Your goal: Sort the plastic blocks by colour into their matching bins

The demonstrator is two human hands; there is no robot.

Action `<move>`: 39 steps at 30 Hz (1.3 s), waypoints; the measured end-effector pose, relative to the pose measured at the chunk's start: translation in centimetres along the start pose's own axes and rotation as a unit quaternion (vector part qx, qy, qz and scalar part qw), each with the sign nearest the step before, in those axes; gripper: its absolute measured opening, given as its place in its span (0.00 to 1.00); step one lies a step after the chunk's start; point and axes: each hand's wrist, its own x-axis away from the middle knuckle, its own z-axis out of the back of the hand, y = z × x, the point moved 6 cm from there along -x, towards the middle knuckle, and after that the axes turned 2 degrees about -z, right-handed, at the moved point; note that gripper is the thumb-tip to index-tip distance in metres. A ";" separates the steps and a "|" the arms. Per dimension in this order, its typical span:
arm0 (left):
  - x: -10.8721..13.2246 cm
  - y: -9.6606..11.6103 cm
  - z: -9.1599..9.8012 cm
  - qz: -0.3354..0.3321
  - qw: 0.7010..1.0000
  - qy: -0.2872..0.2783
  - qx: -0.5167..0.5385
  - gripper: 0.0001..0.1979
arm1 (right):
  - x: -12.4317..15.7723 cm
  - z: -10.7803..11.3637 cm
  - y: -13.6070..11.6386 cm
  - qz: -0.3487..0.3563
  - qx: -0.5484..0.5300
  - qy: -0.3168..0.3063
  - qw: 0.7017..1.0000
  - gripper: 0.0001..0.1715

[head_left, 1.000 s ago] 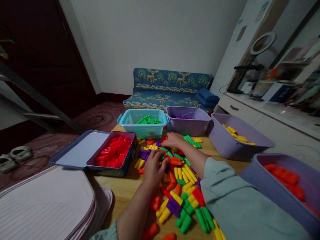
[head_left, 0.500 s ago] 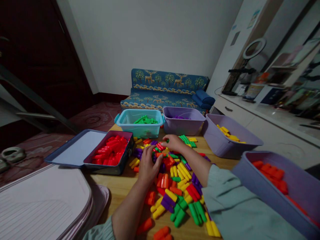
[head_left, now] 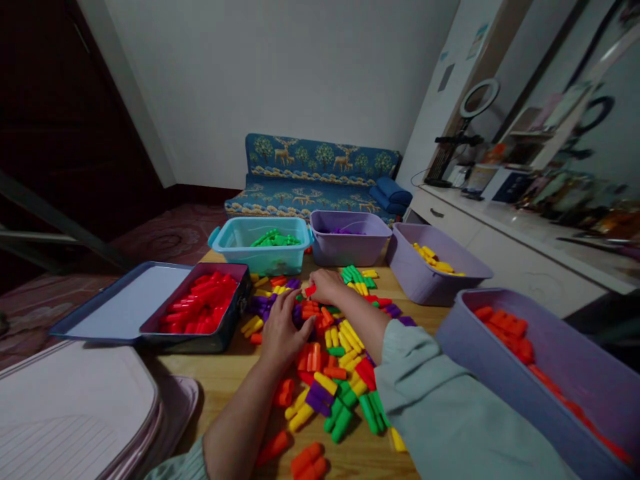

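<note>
Loose plastic building pieces shaped like joined rods (head_left: pixel 350 337), in red, orange, yellow, green and purple, lie heaped on the wooden table. My right hand (head_left: pixel 326 287) reaches to the far side of the heap, its fingers closed on a red plastic piece (head_left: pixel 311 291). My left hand (head_left: pixel 284 328) hovers at the heap's left side, thumb apart from the fingers, with nothing visible in it. Its fingertips are close to purple pieces (head_left: pixel 263 305) and partly cover them.
Left of the heap, a hinged case (head_left: pixel 246 283) holds red pieces. Behind it stand a turquoise tub (head_left: pixel 240 253) with green pieces and a lilac tub (head_left: pixel 350 252) with purple ones. At right, lilac tubs hold yellow (head_left: pixel 420 283) and orange-red (head_left: pixel 465 340) pieces. A white folding board (head_left: pixel 80 393) lies front left.
The whole view has shifted, so the table and tubs appear further left. A red piece now shows in my right hand's fingers. My left hand has stayed near the same pieces.
</note>
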 end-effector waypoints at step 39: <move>-0.1 0.3 -1.0 0.160 0.892 -0.019 0.422 0.18 | 12.4 2.2 5.4 0.000 -0.347 0.077 0.935 0.18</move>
